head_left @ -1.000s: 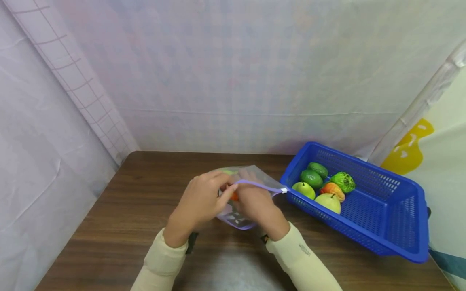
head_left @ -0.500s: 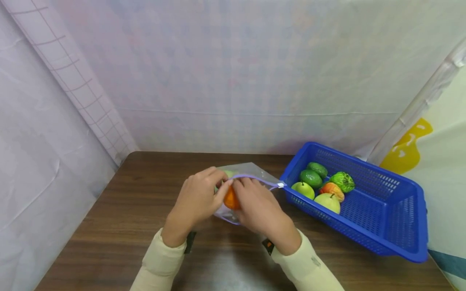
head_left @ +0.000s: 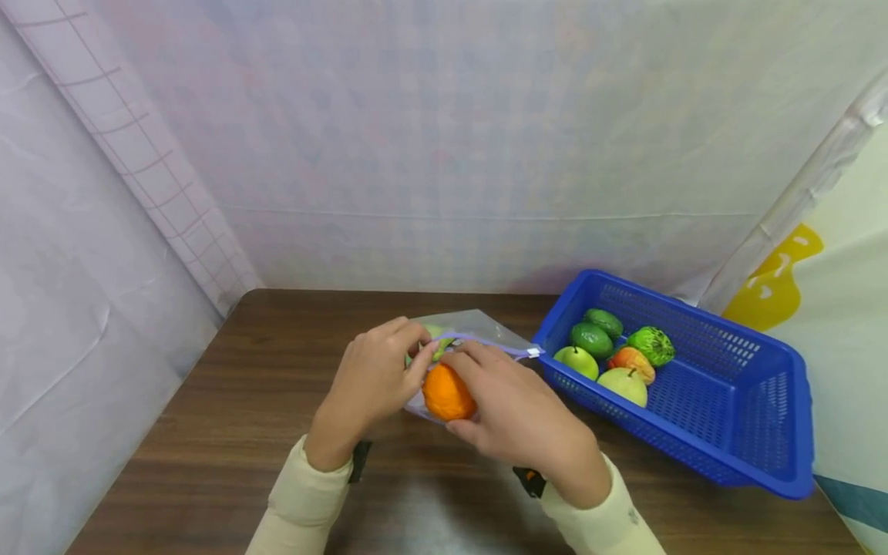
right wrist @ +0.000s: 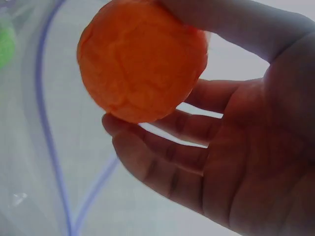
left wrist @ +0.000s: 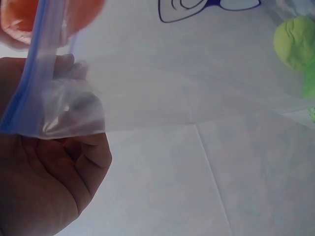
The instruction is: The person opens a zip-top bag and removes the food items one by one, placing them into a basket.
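Observation:
An orange is held by my right hand, just at the mouth of a clear zip bag. The thumb and fingers curl round the fruit, as the right wrist view shows with the orange against the fingertips. My left hand pinches the bag's lilac zip edge near its left corner. Inside the bag, a yellow-green thing and a brighter green one sit toward the closed end; their kind is unclear. A white slider is at the zip's right end.
To the right stands a blue plastic basket, holding green avocado-like fruits, a green pear, a pale pear, an orange-yellow fruit and a bumpy green one. Curtains back the brown table.
My right hand has drawn back out of the bag toward me with the orange, which now shows almost fully. The left hand stays at the bag's edge.

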Demonstrator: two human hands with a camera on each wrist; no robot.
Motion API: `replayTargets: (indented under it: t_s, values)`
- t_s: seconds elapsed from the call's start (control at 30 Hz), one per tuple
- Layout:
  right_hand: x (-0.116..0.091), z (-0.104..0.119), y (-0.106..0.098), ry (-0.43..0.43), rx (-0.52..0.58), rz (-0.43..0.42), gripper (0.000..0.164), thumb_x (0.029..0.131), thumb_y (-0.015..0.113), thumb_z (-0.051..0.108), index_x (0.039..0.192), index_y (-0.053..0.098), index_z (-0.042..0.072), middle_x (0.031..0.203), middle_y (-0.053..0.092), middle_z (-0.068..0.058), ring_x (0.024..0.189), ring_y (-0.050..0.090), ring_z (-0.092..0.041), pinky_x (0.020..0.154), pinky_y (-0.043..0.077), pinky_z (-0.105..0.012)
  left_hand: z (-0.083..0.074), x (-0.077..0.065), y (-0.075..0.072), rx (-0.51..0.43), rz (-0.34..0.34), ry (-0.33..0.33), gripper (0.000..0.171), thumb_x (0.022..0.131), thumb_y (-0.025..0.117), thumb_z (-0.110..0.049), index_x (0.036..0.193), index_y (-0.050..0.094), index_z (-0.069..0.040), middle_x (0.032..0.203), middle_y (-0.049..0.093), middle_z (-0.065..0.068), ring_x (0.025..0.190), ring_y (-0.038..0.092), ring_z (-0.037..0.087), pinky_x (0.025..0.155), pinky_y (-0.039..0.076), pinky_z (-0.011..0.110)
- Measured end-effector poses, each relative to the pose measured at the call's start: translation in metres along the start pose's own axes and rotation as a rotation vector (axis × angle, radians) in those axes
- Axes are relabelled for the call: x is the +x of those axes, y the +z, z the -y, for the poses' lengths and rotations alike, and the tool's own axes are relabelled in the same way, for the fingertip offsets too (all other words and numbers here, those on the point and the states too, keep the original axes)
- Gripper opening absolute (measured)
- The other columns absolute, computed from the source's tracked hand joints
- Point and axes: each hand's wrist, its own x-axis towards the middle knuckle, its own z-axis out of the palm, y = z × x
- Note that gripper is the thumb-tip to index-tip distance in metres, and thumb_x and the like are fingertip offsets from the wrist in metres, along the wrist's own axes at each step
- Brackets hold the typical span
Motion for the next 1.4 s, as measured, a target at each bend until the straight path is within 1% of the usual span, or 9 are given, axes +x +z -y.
replayTargets:
  t_s: [0.2, 0.37, 0.57, 0.7, 0.83, 0.97, 1.17, 1.3, 1.4]
  values:
    - [-0.012, -0.004, -0.02, 0.005, 0.108, -0.06, 0.071, 0.076, 0.088, 0.038, 0.136, 0.056, 0.018, 0.136, 0.056, 0.001, 0.106, 0.061, -0.013, 0.09, 0.056, -0.034, 0.002, 0.0, -0.001, 0.007, -0.004, -0.006, 0.012, 0.09, 0.075, -0.019, 0.085, 0.069, -0.01, 0.074, 0.06, -0.001, 0.056, 0.048, 0.009, 0.051, 0.041, 0.019]
    - [-0.025, -0.014, -0.037, -0.03, 0.179, -0.203, 0.068, 0.077, 0.088, 0.03, 0.135, 0.055, 0.018, 0.136, 0.054, 0.005, 0.111, 0.059, -0.011, 0.093, 0.056, -0.035, 0.005, 0.0, 0.0, 0.022, -0.021, -0.008, 0.011, 0.09, 0.075, -0.019, 0.084, 0.069, -0.012, 0.072, 0.059, -0.002, 0.057, 0.048, 0.009, 0.05, 0.039, 0.021]
    - [-0.031, -0.03, -0.05, -0.059, 0.164, -0.37, 0.071, 0.074, 0.088, 0.016, 0.136, 0.053, 0.01, 0.135, 0.055, -0.003, 0.112, 0.06, -0.017, 0.089, 0.058, -0.038, 0.006, 0.001, 0.0, 0.028, -0.039, -0.012, 0.009, 0.089, 0.075, -0.018, 0.084, 0.069, -0.012, 0.072, 0.06, -0.002, 0.057, 0.049, 0.01, 0.05, 0.04, 0.024]
    - [-0.031, -0.044, -0.06, -0.076, 0.136, -0.413, 0.071, 0.073, 0.086, 0.008, 0.134, 0.052, 0.004, 0.132, 0.056, -0.009, 0.11, 0.059, -0.02, 0.087, 0.057, -0.036, 0.005, 0.002, 0.0, 0.028, -0.043, -0.005, 0.01, 0.089, 0.074, -0.017, 0.083, 0.069, -0.011, 0.072, 0.061, -0.002, 0.056, 0.049, 0.01, 0.049, 0.04, 0.024]
    - [-0.03, -0.06, -0.07, -0.096, 0.084, -0.378, 0.069, 0.074, 0.084, 0.008, 0.133, 0.05, 0.002, 0.13, 0.056, -0.012, 0.11, 0.058, -0.023, 0.089, 0.054, -0.038, 0.004, 0.002, 0.002, 0.021, -0.037, -0.007, 0.01, 0.088, 0.075, -0.017, 0.083, 0.069, -0.011, 0.072, 0.061, -0.002, 0.056, 0.049, 0.009, 0.049, 0.039, 0.023]
    - [-0.028, -0.08, -0.081, -0.085, -0.009, -0.288, 0.068, 0.075, 0.083, 0.01, 0.132, 0.048, 0.002, 0.129, 0.054, -0.012, 0.103, 0.059, -0.024, 0.086, 0.054, -0.043, 0.004, 0.002, 0.002, 0.016, -0.028, -0.018, 0.01, 0.089, 0.075, -0.018, 0.083, 0.07, -0.011, 0.073, 0.061, -0.003, 0.057, 0.05, 0.009, 0.049, 0.039, 0.023]
    - [-0.032, -0.119, -0.103, 0.052, -0.126, -0.133, 0.068, 0.077, 0.087, 0.018, 0.131, 0.048, 0.006, 0.12, 0.056, -0.012, 0.094, 0.06, -0.026, 0.077, 0.055, -0.046, 0.003, 0.003, 0.001, 0.021, -0.008, -0.026, 0.01, 0.09, 0.074, -0.018, 0.085, 0.07, -0.011, 0.074, 0.062, -0.003, 0.058, 0.052, 0.009, 0.049, 0.04, 0.024]
    - [-0.033, -0.151, -0.117, 0.158, -0.183, -0.042, 0.067, 0.078, 0.088, 0.024, 0.128, 0.048, 0.003, 0.115, 0.058, -0.016, 0.092, 0.06, -0.03, 0.076, 0.053, -0.049, 0.002, 0.003, 0.002, 0.023, 0.001, -0.028, 0.01, 0.09, 0.074, -0.018, 0.085, 0.07, -0.011, 0.075, 0.062, -0.003, 0.058, 0.053, 0.009, 0.049, 0.041, 0.023]
    - [-0.034, -0.176, -0.121, 0.23, -0.209, 0.029, 0.068, 0.079, 0.086, 0.027, 0.127, 0.048, 0.0, 0.114, 0.059, -0.02, 0.093, 0.06, -0.034, 0.078, 0.051, -0.052, 0.002, 0.003, 0.001, 0.027, 0.004, -0.032, 0.011, 0.09, 0.074, -0.018, 0.084, 0.07, -0.01, 0.075, 0.062, -0.003, 0.058, 0.051, 0.009, 0.049, 0.04, 0.023]
